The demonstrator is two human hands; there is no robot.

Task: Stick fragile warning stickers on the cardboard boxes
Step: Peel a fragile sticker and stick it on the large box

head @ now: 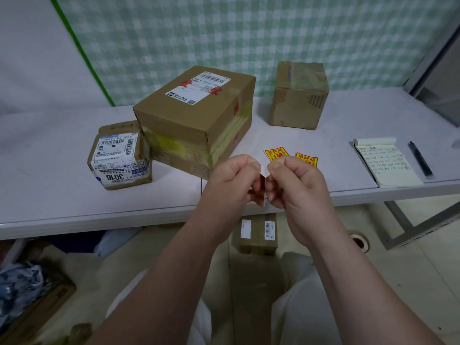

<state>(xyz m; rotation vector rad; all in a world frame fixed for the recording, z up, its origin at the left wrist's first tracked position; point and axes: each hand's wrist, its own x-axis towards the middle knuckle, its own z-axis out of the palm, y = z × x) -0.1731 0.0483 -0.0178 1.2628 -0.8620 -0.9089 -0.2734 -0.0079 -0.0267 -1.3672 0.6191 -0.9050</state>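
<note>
My left hand (230,180) and my right hand (296,185) meet above the table's front edge, both pinching one small sticker (262,179) by its top; its white back faces me. Two more red-and-yellow fragile stickers (275,154) (307,159) lie on the table just behind my hands. Three cardboard boxes stand on the table: a small labelled box (119,158) at the left, a large box (196,120) with a shipping label in the middle, and a plain box (298,95) at the back right.
A notepad (388,163) with handwriting and a black pen (420,159) lie at the right of the white table (62,195). Under the table stand another small box (257,235), a tape roll (359,241) and a carton of clutter (25,290) at lower left.
</note>
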